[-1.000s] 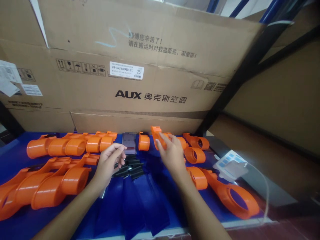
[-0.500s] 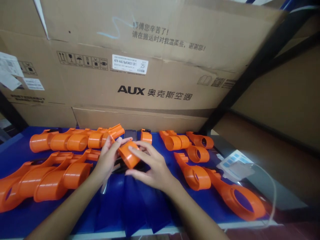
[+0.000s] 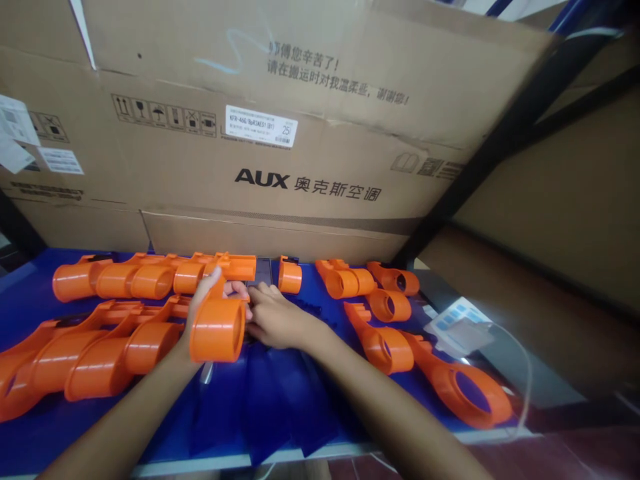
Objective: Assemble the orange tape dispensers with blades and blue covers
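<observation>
**L hand grips orange part, R hand curled in beside it**

L hand (image 3: 199,301) is closed round the slim neck of an orange plastic part w/ a short cylindrical ring (image 3: 217,331) & a ridged bar at the other end; most fingers are hidden behind it. Prob. held there b/c the neck is its narrowest bit & the ring stays uncovered. Part is up off the table, just L of centre, ring end toward the person, bar end toward the back.

R hand (image 3: 275,317) is bunched just beside the ring, fingers bent well inward, back of hand up. Can't tell if it has hold of anything: fingertips tucked out of sight.

Dark-blue flat strips (image 3: 270,400) fan out b/w the forearms on the blue-topped table (image 3: 27,287), prob. for easy reach. A dark phone (image 3: 264,272) lies behind the hands, partly covered.

On the L, two rows of similar orange plastic ring parts (image 3: 95,370) sit side by side, same way round, prob. to save room. On the R, a looser orange cluster (image 3: 395,350), incl. a big flared orange ring (image 3: 447,380) near the front edge.

Tall brown cardboard w/ AUX print (image 3: 300,233) stands behind, prob. as a backstop.
</observation>
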### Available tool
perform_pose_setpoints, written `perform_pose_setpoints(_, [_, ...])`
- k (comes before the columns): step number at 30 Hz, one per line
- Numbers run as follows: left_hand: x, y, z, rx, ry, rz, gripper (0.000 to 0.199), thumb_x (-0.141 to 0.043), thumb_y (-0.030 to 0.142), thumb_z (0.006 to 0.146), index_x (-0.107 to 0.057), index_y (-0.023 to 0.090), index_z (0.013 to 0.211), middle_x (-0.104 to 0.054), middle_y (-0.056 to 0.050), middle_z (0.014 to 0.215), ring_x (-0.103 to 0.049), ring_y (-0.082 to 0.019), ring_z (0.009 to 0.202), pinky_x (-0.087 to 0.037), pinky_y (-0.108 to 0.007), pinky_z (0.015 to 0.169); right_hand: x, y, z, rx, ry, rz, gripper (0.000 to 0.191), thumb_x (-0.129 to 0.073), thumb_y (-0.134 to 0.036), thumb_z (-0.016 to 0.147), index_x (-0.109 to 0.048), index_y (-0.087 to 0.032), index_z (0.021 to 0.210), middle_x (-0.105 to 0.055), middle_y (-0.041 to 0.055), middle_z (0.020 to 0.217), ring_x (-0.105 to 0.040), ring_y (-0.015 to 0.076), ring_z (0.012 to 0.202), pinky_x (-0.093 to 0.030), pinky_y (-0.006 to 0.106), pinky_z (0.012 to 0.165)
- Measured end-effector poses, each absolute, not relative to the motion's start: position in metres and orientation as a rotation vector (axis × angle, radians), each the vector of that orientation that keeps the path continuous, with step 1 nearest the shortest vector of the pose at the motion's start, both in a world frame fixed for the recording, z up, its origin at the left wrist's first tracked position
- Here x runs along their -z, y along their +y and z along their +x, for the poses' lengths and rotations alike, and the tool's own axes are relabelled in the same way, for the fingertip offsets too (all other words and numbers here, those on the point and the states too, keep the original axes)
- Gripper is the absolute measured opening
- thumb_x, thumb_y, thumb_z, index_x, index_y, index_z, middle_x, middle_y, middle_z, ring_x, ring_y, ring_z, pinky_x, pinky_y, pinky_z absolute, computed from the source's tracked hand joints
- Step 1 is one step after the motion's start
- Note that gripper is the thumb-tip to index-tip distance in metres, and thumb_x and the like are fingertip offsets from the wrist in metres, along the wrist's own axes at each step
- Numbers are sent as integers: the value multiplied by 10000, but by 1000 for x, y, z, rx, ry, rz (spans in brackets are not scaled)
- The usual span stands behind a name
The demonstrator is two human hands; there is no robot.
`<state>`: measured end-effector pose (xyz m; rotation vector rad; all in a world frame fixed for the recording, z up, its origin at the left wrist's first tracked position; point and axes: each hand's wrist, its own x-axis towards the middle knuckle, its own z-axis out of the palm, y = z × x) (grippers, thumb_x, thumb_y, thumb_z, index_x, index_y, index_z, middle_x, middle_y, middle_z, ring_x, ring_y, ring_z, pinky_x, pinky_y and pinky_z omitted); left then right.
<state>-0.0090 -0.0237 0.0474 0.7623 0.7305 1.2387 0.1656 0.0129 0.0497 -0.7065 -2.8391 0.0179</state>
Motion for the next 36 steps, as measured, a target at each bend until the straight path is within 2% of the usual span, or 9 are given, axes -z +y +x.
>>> perform_pose_setpoints(4, [-46, -26, -6, -1152, 646, 687, 609, -566, 774, 792, -659, 175, 735, -680, -83, 566, -601, -189, 414, -455, -270, 403, -45, 17, 161, -66, -2837, -694, 214, -722, -276, 896, -714, -166, 1079, -597, 138, 1172, -479, 277, 1047, -436, 425, 911])
perform_pose_setpoints(9, [-46, -25, -9, -1186, 631, 652, 586, -574, 752, 800, -653, 174, 745, -694, -86, 597, -613, -188, 432, -468, -273, 421, -43, 21, 158, -126, -2804, -647, 155, -709, -247, 889, -705, -167, 1022, -610, 122, 1143, -493, 262, 1035, -430, 415, 919])
perform_pose_setpoints(15, [-46, -28, -6, -1270, 665, 711, 549, -635, 710, 792, -637, 165, 729, -680, -70, 599, -618, -173, 444, -458, -252, 431, -44, 26, 165, -289, -2580, -658, 23, -660, -176, 825, -642, -177, 812, -632, 63, 940, -540, 213, 898, -455, 355, 856])
perform_pose_setpoints(19, [-47, -33, 8, -1335, 774, 744, 500, -691, 669, 777, -594, 178, 774, -686, -61, 621, -623, -183, 451, -462, -261, 426, -48, 29, 184, -474, -2036, -895, 100, -560, -159, 836, -540, -207, 750, -593, -10, 707, -565, 158, 668, -478, 285, 665])
perform_pose_setpoints(22, [-47, -37, 18, -1278, 850, 760, 493, -687, 665, 790, -572, 186, 819, -695, -64, 644, -618, -193, 434, -471, -280, 414, -50, 26, 198, -766, -1582, -910, 161, -524, -318, 947, -498, -225, 820, -614, -29, 656, -599, 141, 531, -499, 257, 516])
perform_pose_setpoints(26, [-45, -38, 24, -1277, 783, 808, 393, -734, 539, 824, -572, 188, 898, -706, -40, 742, -657, -165, 539, -531, -264, 523, -48, 19, 210, -1082, -1401, -739, 296, -656, -481, 923, -514, -223, 897, -703, -6, 704, -710, 162, 581, -622, 302, 586])
perform_pose_setpoints(30, [-42, -39, 25, -1271, 719, 863, 337, -705, 483, 874, -567, 201, 994, -698, -24, 768, -667, -171, 562, -549, -274, 536, -46, 15, 215, -1197, -1382, -688, 317, -744, -458, 880, -552, -210, 929, -739, 8, 714, -736, 170, 599, -647, 315, 608])
perform_pose_setpoints(33, [-40, -40, 25, -1260, 740, 852, 325, -682, 481, 891, -545, 197, 969, -705, -44, 805, -679, -195, 579, -569, -309, 535, -46, 16, 217, -1225, -1356, -675, 294, -767, -420, 870, -580, -204, 937, -744, 11, 713, -739, 174, 611, -641, 301, 592])
perform_pose_setpoints(36, [-39, -40, 24, -1264, 748, 853, 304, -678, 459, 901, -537, 193, 944, -706, -47, 820, -664, -171, 580, -562, -284, 544, -47, 17, 217, -1192, -1290, -660, 260, -788, -384, 854, -616, -201, 918, -722, -5, 679, -701, 148, 564, -599, 251, 524])
